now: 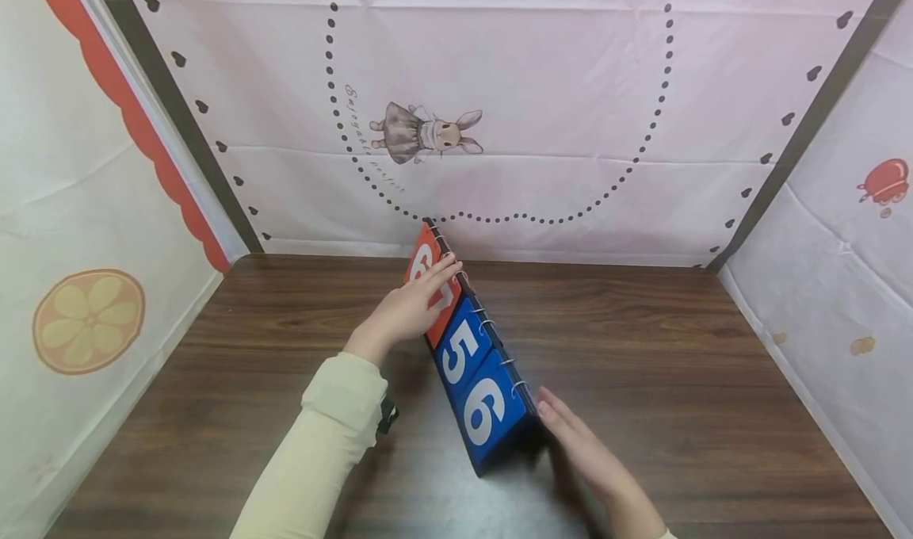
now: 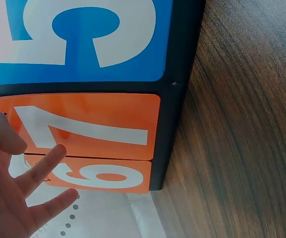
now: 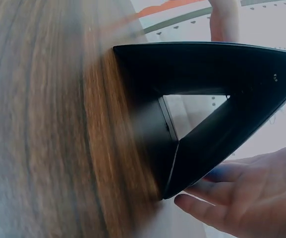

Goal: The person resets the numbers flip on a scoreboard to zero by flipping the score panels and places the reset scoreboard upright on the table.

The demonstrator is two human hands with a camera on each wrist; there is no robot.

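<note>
A tent-shaped flip scoreboard (image 1: 476, 365) stands slantwise on the table, its ringed spine uppermost. Blue cards (image 2: 83, 44) with white 5 and 6 are at its near end; red-orange cards (image 2: 93, 121) with white digits are at the far end. My left hand (image 1: 403, 313) lies over the red cards, fingers stretched out to the top edge. At the near end, my right hand (image 1: 588, 456) has its fingers straight along the board's back side. The right wrist view shows the hollow black triangular end (image 3: 182, 74), with the right hand's fingertips touching or very near its lower panel.
The brown wooden table (image 1: 642, 341) carries the board. A white printed cloth wall (image 1: 556, 111) rises behind, close to the board's far end, with more cloth walls at left (image 1: 93, 206) and right (image 1: 849, 246).
</note>
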